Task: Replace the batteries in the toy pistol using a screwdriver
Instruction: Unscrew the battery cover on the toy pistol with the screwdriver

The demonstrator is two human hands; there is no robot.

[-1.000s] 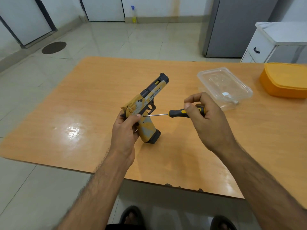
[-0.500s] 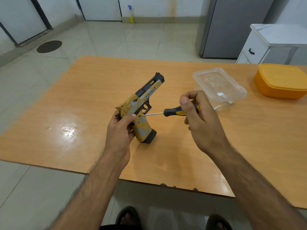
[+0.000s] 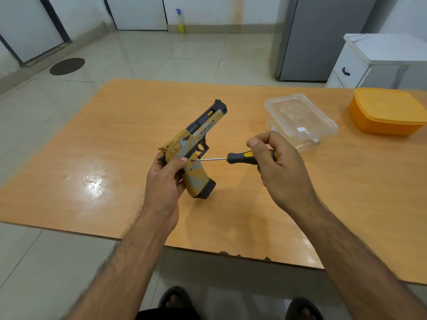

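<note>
Yellow screwdriver [image 3: 240, 157] handle partly hidden, tip perhaps seated.

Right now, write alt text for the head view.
Left hand holds a toy pistol upright on a table; right hand turns a screwdriver into its grip. Clear box and orange box sit behind.
</note>
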